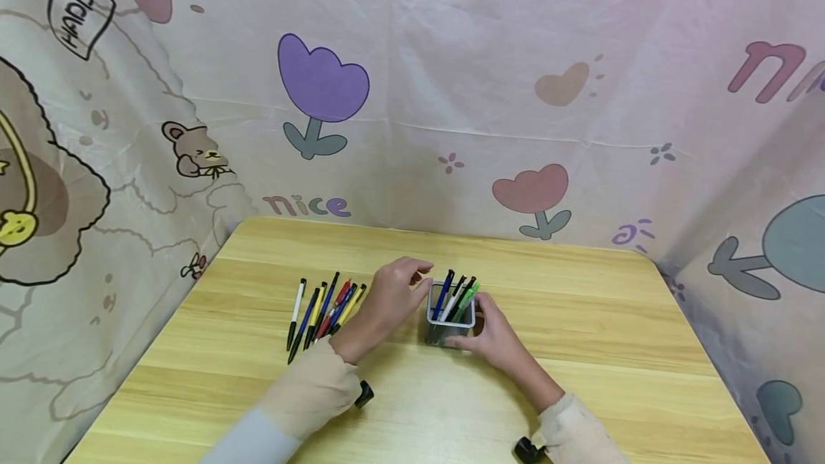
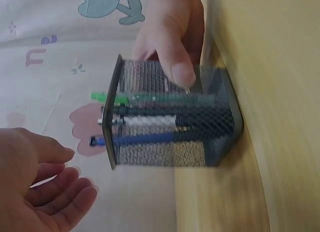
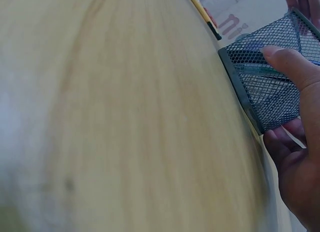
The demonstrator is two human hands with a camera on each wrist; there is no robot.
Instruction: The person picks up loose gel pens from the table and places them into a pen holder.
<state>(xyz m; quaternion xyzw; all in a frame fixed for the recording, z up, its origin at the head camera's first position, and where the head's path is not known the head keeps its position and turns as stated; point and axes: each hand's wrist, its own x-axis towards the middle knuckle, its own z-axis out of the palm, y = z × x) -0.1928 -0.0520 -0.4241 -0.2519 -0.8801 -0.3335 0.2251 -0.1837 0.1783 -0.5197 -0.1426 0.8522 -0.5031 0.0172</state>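
Your right hand (image 1: 493, 339) grips the mesh cup (image 1: 450, 321) on the table (image 1: 580, 349), four pens (image 1: 456, 296) already inside; your left hand (image 1: 389, 299) hovers loose and empty just beside its rim; several pens (image 1: 322, 310) wait left of it.

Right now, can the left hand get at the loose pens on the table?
Probably yes. The left hand is open and holds nothing, and the loose pens lie just beside it with nothing between. The right hand grips the mesh holder.
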